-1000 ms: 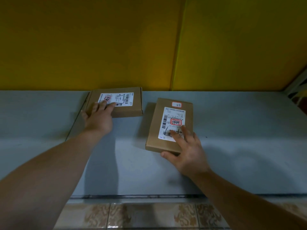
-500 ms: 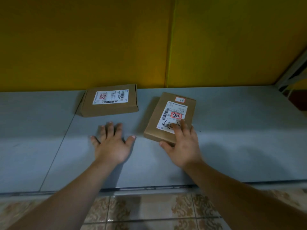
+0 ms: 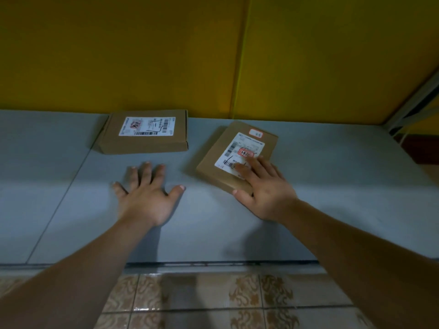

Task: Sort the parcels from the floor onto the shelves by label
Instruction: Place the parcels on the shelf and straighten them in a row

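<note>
Two flat brown cardboard parcels with white shipping labels lie on a grey shelf. The left parcel sits squarely against the yellow back wall. The right parcel lies turned at an angle, with a red-marked label. My right hand rests on that parcel's near corner, fingers straight on the label and thumb against its front edge. My left hand lies flat and spread on the bare shelf, a little in front of the left parcel and apart from it.
A yellow wall backs the shelf. A metal shelf upright runs up at the far right. Patterned floor tiles show below the shelf's front edge. A seam crosses the shelf at the left.
My left hand let go of the left parcel and drew back onto the bare shelf. The right parcel has turned slightly under my right hand.
</note>
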